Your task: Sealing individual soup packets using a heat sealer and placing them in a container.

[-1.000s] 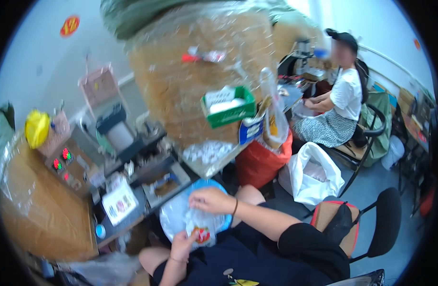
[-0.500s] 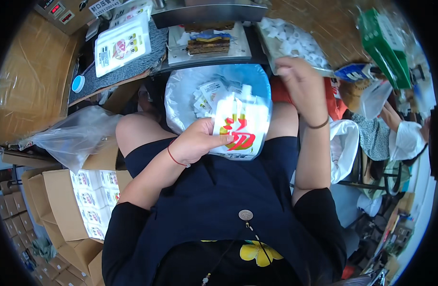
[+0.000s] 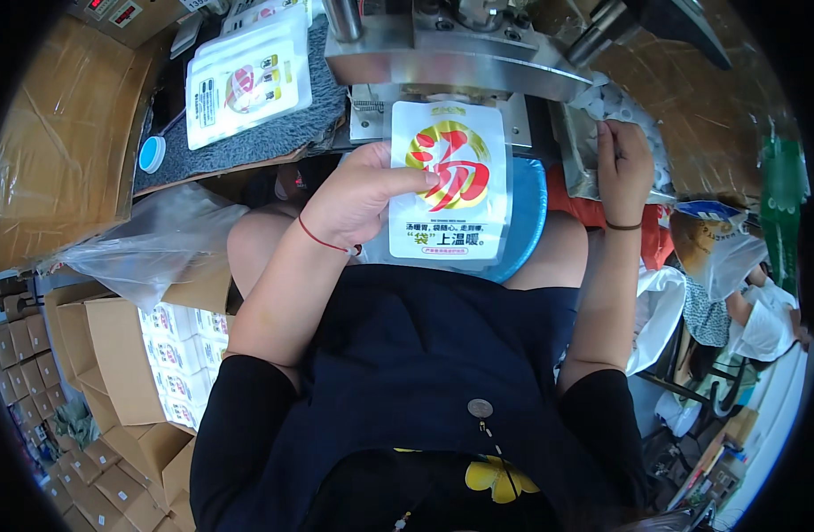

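Note:
My left hand (image 3: 358, 197) grips a white pouch (image 3: 449, 184) with a red and yellow emblem, holding it upright with its top edge under the metal jaw of a sealing machine (image 3: 451, 49). Behind the pouch a blue basin (image 3: 524, 222) rests on my lap. My right hand (image 3: 624, 158) is raised to the right of the machine, fingers resting on a tray of small clear packets (image 3: 606, 111). A red string circles my left wrist and a dark band my right.
A stack of filled white pouches (image 3: 247, 75) lies on a grey mat at upper left, beside a blue cap (image 3: 151, 152). An open carton of boxed packs (image 3: 172, 359) and a clear plastic bag (image 3: 150, 244) sit at my left. Another person (image 3: 762, 310) sits at the right edge.
The pouch has gone up from my lap to the machine's jaw in my left hand. My right hand shifted right onto the packet tray, and the view tilted further down.

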### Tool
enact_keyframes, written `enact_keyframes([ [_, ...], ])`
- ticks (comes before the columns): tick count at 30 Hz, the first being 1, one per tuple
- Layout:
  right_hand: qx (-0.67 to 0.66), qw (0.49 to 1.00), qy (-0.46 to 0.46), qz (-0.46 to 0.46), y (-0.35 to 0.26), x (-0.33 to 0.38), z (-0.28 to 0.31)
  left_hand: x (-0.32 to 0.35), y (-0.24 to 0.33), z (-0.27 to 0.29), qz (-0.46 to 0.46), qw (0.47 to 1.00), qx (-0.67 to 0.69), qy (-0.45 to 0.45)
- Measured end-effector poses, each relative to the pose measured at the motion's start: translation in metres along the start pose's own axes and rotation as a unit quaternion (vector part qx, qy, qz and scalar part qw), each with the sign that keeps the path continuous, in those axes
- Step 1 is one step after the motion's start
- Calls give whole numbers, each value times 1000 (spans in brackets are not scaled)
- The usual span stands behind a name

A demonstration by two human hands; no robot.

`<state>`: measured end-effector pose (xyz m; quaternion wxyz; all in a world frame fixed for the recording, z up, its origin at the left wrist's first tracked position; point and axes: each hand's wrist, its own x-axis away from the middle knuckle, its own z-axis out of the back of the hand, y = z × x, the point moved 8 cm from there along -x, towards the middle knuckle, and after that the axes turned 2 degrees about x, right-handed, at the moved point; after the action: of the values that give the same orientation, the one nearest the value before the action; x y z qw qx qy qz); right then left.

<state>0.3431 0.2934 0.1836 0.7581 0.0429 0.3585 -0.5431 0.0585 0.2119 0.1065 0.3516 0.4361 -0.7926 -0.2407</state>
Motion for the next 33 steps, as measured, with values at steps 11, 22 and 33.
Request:
enact_keyframes([
  [11, 103, 975, 151, 123, -24, 5, 25, 4, 0, -9, -3, 999, 22, -34],
  [22, 59, 987, -127, 79, -46, 185, -54, 6, -9, -5, -28, 993, -110, -22],
  [33, 61, 927, -358, 91, -31, 241, -107, 70, -84, 86, -148, 711, -677, 119],
])
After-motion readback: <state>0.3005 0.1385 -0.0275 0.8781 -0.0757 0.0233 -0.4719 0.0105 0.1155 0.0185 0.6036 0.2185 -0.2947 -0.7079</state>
